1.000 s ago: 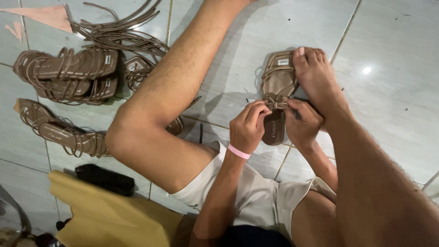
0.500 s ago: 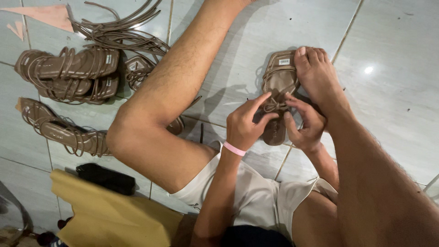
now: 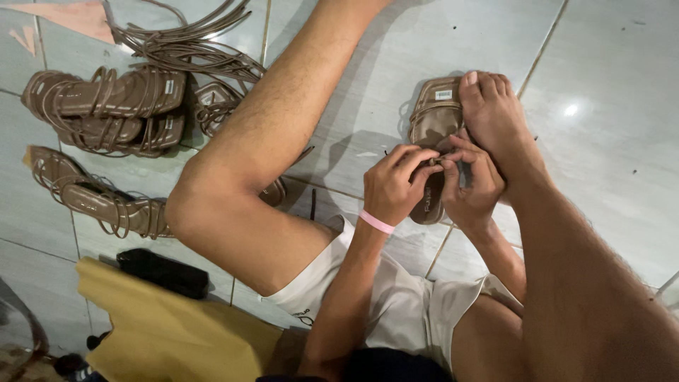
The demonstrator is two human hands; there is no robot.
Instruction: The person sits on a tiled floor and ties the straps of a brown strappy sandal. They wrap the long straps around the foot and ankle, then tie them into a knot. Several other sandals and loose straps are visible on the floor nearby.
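Nearest the camera I see white shorts (image 3: 396,311) and 2 bare legs, the left knee raised, the right leg running out to a foot (image 3: 495,117) planted beside the work. At lower left lie 1 mustard-yellow cloth or bag (image 3: 170,329) and, on its top edge, 1 flat black case (image 3: 164,272). Mid-frame, both hands meet over 1 brown strappy sandal (image 3: 433,120) lying sole-down on the grey tiled floor (image 3: 601,141), just beside the right foot. The left hand (image 3: 392,185), with 1 pink wristband (image 3: 375,221), curls its fingertips in a pinch on the strap across the sandal's middle; the right hand (image 3: 472,185) is curled too, thumb and forefinger nipping the same strap from the other side. Compared with 1 second ago, the hands have drawn closer and higher along the sandal, from its heel end to the middle strap, and the fingers are now tighter together; I judge that coarse handling has given way to fine work on a knot or fastening there. The sandal itself has barely shifted. Farther off at upper left I count about 4 more brown sandals (image 3: 106,106), stacked and overlapping, so the count is unsure, then 1 loose bundle of long brown straps (image 3: 191,42), and 1 pink scrap (image 3: 67,14) at the far corner.
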